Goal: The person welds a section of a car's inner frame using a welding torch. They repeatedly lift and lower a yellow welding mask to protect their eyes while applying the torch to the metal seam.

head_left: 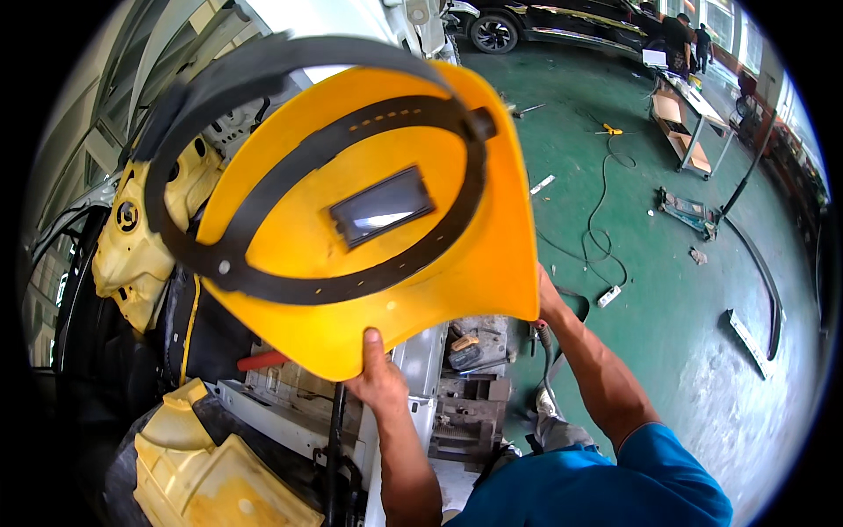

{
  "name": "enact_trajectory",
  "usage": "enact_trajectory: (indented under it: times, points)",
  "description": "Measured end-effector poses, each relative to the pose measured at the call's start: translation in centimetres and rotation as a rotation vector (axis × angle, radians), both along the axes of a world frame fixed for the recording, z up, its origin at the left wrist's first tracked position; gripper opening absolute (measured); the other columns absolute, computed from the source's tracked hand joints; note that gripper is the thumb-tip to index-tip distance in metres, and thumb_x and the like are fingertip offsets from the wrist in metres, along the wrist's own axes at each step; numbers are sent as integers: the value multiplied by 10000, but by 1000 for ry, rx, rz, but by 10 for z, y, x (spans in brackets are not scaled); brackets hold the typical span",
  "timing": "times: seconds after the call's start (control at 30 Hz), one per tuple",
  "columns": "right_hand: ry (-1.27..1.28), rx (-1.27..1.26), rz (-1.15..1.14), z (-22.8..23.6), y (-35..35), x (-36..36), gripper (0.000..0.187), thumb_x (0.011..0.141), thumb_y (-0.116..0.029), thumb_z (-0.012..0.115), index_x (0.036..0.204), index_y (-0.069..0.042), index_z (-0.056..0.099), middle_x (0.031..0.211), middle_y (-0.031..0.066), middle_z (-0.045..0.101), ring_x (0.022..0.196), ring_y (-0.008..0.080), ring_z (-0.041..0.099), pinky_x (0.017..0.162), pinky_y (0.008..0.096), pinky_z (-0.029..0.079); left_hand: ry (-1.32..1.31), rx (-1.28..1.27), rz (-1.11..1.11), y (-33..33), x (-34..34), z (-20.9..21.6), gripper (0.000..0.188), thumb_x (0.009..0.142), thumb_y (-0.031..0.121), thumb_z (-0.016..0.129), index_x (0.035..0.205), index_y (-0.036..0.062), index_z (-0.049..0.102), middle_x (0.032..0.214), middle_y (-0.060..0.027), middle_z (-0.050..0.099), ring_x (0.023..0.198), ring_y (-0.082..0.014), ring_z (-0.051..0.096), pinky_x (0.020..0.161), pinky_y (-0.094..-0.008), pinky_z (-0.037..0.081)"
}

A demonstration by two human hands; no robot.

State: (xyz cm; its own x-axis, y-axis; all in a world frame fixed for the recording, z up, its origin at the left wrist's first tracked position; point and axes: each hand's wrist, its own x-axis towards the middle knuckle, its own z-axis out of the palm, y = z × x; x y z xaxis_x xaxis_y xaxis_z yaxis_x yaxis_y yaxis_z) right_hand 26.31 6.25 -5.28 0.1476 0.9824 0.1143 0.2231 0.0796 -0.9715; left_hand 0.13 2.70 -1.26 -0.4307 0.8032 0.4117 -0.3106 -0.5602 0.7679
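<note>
A yellow welding helmet [492, 237] fills the middle of the view, its hollow inside facing me. Its black headband [351, 285] loops across it, and a dark viewing window [382, 206] is set in the shell. My left hand [382, 382] grips the lower rim, thumb on the inner face. Behind the helmet's right edge, my right hand [546, 297] is mostly hidden, its fingers out of sight. Just below it hangs a cable [544, 338] with a reddish collar. A red handle [263, 361] pokes out behind the helmet's lower left; a black bar or hose [335, 448] runs down below my left hand.
Yellow moulded parts [219, 479] and a stripped car body [421, 364] lie at left and below. Tools [474, 347] sit beside its sill. On the green floor are a power strip [608, 295], cords and a floor jack [689, 212]. A cart [694, 105], a black car [562, 25] and people stand farther off.
</note>
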Motion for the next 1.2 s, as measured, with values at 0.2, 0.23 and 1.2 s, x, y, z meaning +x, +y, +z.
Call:
enact_trajectory:
  times: [0.2, 0.23, 1.2]
  points:
    - [-169, -147, -42, 12, -10, -2, 828, 783, -433, 719, 1339, 127, 465, 1093, 358, 630, 1060, 417, 648, 905, 429, 501, -23, -28, -98, 1, 12, 11, 599, 917, -39, 600, 1452, 21, 338, 1421, -149, 464, 1267, -277, 501, 1078, -392, 423]
    - [-167, -150, -38, 11, -9, -1, 831, 781, -435, 720, 1338, 126, 466, 1092, 360, 629, 1057, 419, 649, 901, 432, 503, -17, -10, -101, 2, 12, 10, 595, 919, -35, 600, 1452, 21, 340, 1419, -149, 465, 1266, -276, 502, 1074, -391, 428]
    - [-208, -67, -104, -3, -53, 7, 430, 766, -273, 739, 1065, 13, 624, 814, 119, 647, 730, 213, 599, 717, 354, 492, 34, -48, 151, -48, -140, -17, 321, 939, 24, 620, 1242, -64, 565, 1250, -145, 622, 1097, -249, 614, 949, -358, 494]
